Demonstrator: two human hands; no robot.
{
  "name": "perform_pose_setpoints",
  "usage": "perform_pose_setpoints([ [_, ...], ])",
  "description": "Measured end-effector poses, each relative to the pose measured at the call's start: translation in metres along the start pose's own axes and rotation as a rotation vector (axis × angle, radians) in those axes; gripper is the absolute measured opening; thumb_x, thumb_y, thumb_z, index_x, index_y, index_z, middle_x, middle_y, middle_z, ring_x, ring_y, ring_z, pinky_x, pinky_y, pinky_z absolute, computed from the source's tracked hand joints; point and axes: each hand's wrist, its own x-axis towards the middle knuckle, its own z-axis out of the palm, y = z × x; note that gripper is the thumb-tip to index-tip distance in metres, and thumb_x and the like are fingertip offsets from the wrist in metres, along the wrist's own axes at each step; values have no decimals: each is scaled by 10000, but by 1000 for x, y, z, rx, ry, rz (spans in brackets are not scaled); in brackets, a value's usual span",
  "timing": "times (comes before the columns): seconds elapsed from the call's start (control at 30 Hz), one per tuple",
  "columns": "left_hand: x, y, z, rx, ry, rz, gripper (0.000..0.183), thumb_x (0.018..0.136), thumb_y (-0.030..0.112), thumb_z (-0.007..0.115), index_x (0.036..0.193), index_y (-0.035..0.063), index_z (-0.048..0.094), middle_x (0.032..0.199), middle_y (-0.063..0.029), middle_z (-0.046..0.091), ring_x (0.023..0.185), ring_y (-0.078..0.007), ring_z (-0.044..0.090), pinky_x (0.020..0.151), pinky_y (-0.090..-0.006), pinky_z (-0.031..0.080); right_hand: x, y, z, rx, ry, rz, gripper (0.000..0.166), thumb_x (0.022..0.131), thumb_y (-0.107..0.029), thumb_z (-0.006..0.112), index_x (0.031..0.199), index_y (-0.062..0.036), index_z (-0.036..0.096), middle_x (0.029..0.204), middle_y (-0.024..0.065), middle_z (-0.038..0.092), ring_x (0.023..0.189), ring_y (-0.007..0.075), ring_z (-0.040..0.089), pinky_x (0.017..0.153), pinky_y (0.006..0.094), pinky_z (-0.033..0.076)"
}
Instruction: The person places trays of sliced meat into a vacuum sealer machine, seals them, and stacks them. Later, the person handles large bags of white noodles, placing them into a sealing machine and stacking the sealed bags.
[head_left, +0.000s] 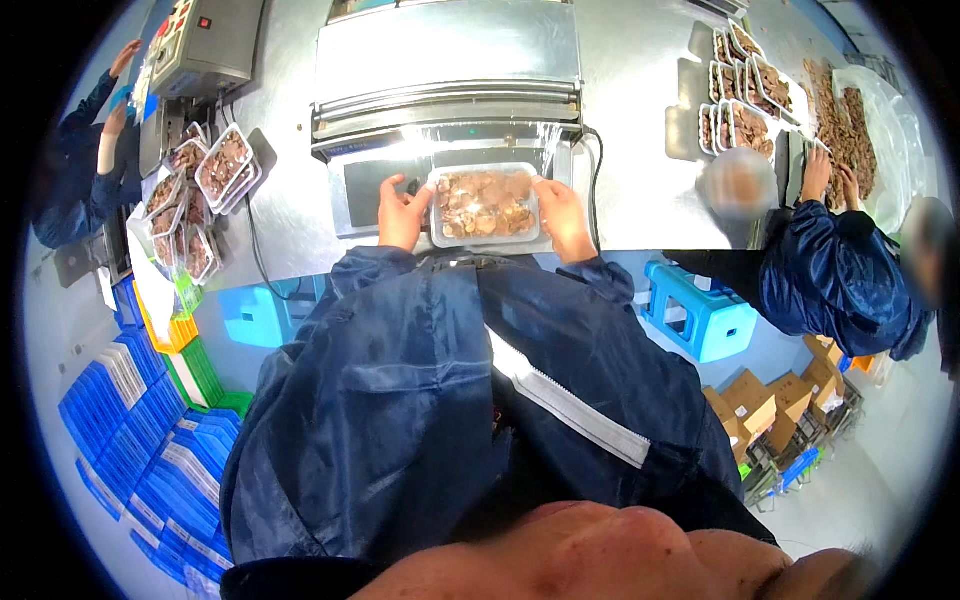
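Before me is a clear plastic tray filled with thin brown sliced pieces that look like meat. My left hand is at its left side, thumb against the rim and index finger raised apart. At the opposite rim, my right hand grips the edge with thumb and fingers. Shiny clear film stretches between the tray and the metal rollers of a film wrapping machine. Under the tray's left side lies the machine's dark plate. Fingers beneath the tray are hidden.
Filled trays stack at left beside a control box; more filled trays stand right. A co-worker's hands touch a brown heap. Black cables run nearby. Blue stools, crates and cartons stand below.
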Motion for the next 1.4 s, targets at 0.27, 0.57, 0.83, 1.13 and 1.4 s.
perform_pose_setpoints([
  [0.27, 24, -53, 6, 334, 132, 447, 234, 921, 274, 572, 971, 45, 570, 794, -158, 589, 716, -376, 564, 675, -446, 461, -4, 6, 21, -628, 365, -794, 207, 930, -184, 554, 834, -1, 567, 863, 143, 539, 799, 328, 495, 693, 387, 406],
  [0.57, 0, -59, 13, 604, 32, 169, 292, 968, 317, 452, 888, 41, 508, 869, -306, 610, 875, -502, 563, 715, -565, 442, -6, 91, 27, -390, 152, -378, 273, 955, -217, 477, 824, 9, 558, 756, 245, 558, 734, 408, 555, 677, 479, 421],
  [0.83, 5, 30, -14, -710, -186, -19, 237, 976, 224, 495, 1038, 23, 604, 932, -61, 655, 811, -171, 635, 689, -315, 514, -11, -21, 12, 613, -120, -76, 280, 958, -242, 500, 1061, 6, 579, 970, 151, 616, 874, 242, 591, 807, 386, 463],
  [1.13, -67, 99, -53, -1322, -525, -291, 431, 981, 320, 449, 1282, 14, 492, 1233, -150, 569, 1094, -262, 579, 927, -394, 487, -85, -123, 14, 532, -306, -71, 374, 1008, -191, 403, 1340, -19, 414, 1246, 144, 543, 1088, 229, 594, 927, 322, 501],
  [1.4, -78, 117, -86, -1267, -533, -327, 471, 967, 344, 454, 1281, -7, 483, 1238, -180, 563, 1113, -300, 568, 951, -435, 476, -91, -126, 22, 119, -568, -243, 484, 979, -326, 472, 1353, -26, 412, 1230, 155, 569, 1035, 264, 631, 924, 345, 511],
])
